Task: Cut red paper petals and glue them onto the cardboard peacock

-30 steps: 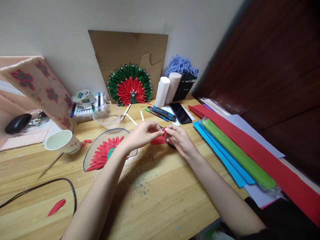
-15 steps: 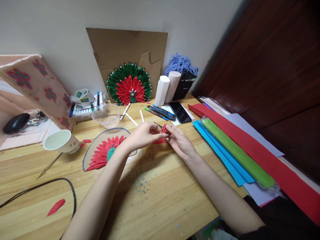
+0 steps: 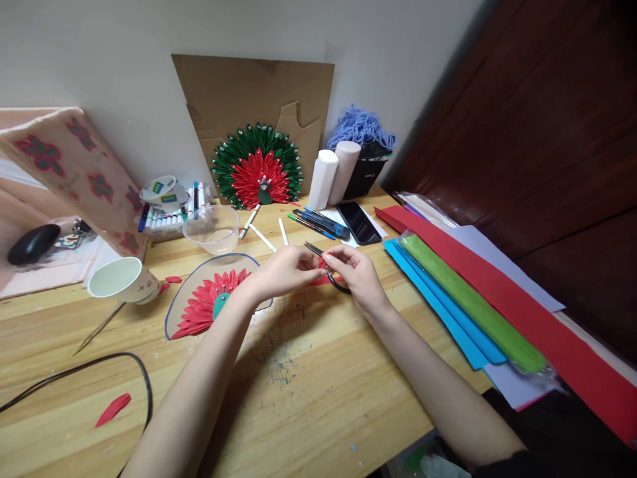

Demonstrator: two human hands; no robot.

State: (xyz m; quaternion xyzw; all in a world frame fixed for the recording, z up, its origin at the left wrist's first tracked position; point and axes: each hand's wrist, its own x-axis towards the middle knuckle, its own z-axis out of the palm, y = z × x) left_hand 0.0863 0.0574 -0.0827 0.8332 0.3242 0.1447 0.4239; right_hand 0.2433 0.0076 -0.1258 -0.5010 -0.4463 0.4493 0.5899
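My left hand (image 3: 287, 272) is closed, its thumb and fingers pinching a small folded piece of red crepe paper (image 3: 323, 263). Against the same piece press the thumb and fingertips of my right hand (image 3: 357, 273). Just behind and below the fingers is a pair of scissors (image 3: 339, 285) with a dark handle; whether my right hand touches it is unclear. A red paper strip (image 3: 326, 281) lies on the table under the hands. Left of my left forearm is a blue-edged cardboard fan shape (image 3: 180, 297) covered with red paper petals (image 3: 199, 309) around a green centre (image 3: 220, 307).
A paper cup (image 3: 119, 282), a brush (image 3: 99, 328) and a loose red petal (image 3: 113, 409) lie left. Behind stand a clear bowl (image 3: 212, 232) and a green-red peacock piece (image 3: 259, 166). Pens (image 3: 321, 222), a phone (image 3: 358, 222) and coloured paper (image 3: 497, 292) are to the right.
My right hand has shifted slightly, its fingers closing lower over the red paper. More of the scissors now shows between and below the hands.
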